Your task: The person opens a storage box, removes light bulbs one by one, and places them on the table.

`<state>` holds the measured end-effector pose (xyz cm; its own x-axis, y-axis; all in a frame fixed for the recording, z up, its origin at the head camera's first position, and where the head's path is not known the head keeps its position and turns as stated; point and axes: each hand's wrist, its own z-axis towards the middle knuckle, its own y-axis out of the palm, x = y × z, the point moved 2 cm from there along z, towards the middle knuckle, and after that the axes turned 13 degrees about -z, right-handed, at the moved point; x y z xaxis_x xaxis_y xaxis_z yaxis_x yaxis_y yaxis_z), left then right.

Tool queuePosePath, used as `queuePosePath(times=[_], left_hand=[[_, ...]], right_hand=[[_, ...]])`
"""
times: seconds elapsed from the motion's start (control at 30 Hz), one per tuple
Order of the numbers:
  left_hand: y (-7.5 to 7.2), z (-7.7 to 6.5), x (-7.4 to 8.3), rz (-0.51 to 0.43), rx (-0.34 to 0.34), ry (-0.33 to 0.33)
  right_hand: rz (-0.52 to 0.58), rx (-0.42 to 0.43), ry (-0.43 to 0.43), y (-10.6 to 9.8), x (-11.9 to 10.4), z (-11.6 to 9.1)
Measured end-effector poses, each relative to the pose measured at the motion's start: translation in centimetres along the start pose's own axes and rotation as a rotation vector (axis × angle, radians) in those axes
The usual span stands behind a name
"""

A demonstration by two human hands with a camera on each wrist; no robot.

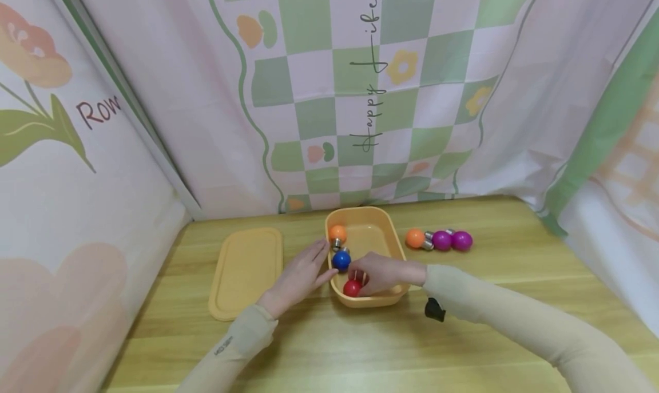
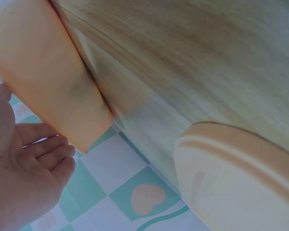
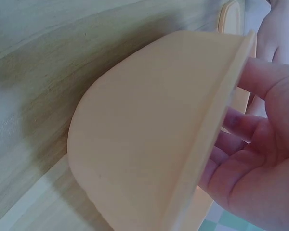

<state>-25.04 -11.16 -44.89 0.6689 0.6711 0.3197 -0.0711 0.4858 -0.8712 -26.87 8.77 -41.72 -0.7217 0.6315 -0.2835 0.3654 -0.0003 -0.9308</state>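
Note:
A yellow plastic box (image 1: 391,238) stands on the table, holding an orange light bulb (image 1: 337,233), a blue light bulb (image 1: 341,260) and a red light bulb (image 1: 352,288) along its left side. My right hand (image 1: 378,272) reaches in over the right rim and grips the red bulb at the front left corner; in the right wrist view the box wall hides the fingertips. At the left rim, my left hand (image 1: 304,273) rests with fingers extended and thumb apart, fingertips right at the edge in the left wrist view.
A matching yellow lid (image 1: 247,273) lies flat left of the box. Right of the box lie another orange bulb (image 1: 415,238) and two purple bulbs (image 1: 441,240) in a row. A patterned curtain (image 1: 355,124) hangs behind the wooden table (image 1: 329,347).

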Motion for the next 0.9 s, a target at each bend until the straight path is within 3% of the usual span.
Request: queuePosePath(times=[0.6, 0.9], left_hand=[[0.0, 0.0, 0.1, 0.012, 0.007, 0.001], [0.0, -0.1, 0.0, 0.014, -0.006, -0.005]], right_hand=[[0.109, 0.047, 0.071, -1.0, 1.6, -1.3], [0.192, 0.086, 0.132, -2.7, 2.4, -2.6]])
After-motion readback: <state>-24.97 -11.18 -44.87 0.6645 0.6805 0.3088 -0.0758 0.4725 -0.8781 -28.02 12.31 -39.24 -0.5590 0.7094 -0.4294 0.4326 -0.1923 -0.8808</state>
